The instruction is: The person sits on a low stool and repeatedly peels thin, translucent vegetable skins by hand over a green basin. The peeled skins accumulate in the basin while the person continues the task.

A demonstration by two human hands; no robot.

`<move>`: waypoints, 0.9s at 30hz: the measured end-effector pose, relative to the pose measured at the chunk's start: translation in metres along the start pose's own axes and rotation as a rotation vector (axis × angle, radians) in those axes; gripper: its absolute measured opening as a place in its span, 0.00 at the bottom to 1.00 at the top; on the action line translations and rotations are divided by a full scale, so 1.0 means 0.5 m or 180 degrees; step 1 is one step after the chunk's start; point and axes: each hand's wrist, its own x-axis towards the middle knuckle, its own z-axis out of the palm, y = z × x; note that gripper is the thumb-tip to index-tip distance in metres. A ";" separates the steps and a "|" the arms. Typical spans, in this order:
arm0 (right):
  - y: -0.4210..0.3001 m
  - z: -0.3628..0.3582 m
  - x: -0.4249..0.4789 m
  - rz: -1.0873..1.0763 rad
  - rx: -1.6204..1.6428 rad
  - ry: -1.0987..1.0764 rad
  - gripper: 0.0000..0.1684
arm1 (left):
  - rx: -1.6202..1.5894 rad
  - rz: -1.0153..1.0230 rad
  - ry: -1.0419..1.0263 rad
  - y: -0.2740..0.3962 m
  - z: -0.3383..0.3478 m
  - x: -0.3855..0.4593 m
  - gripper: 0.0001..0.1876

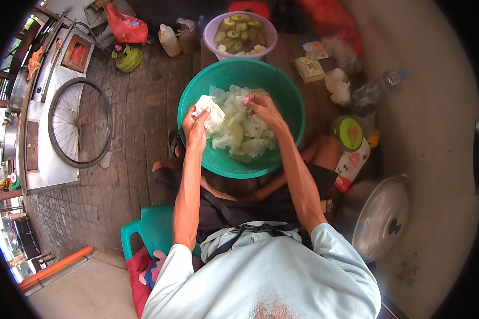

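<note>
A large green plastic basin (293, 91) stands in front of me, between my legs. Inside it lies a loose heap of thin, translucent plastic bags or wrappers (241, 135). My left hand (194, 128), over the basin's left side, holds a crumpled white bundle (210, 112); whether it is plastic or cloth is unclear. Above the heap, the thumb and fingers of my right hand (264, 109) pinch a small whitish piece (244, 100), too small to identify.
Beyond the basin, a lilac tub (210, 47) holds cut yellow-green pieces in liquid. Packets (309, 69), a water bottle (377, 87), a green-lidded container (350, 133) and a metal pot lid (383, 219) stand right. A bicycle-type wheel (106, 99) and green gas cylinder (127, 60) are left.
</note>
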 end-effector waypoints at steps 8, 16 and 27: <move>-0.086 -0.025 -0.052 -0.0163 0.1125 0.0035 0.10 | -0.0197 -0.0161 -0.0201 -0.026 0.025 0.011 0.22; -0.074 -0.036 -0.057 0.0005 0.0668 0.0085 0.12 | -0.0008 0.0044 -0.0335 -0.033 0.049 -0.008 0.23; 0.027 0.001 -0.019 0.0151 -0.0811 -0.0353 0.13 | -0.0166 0.0206 0.0099 -0.067 0.024 0.008 0.25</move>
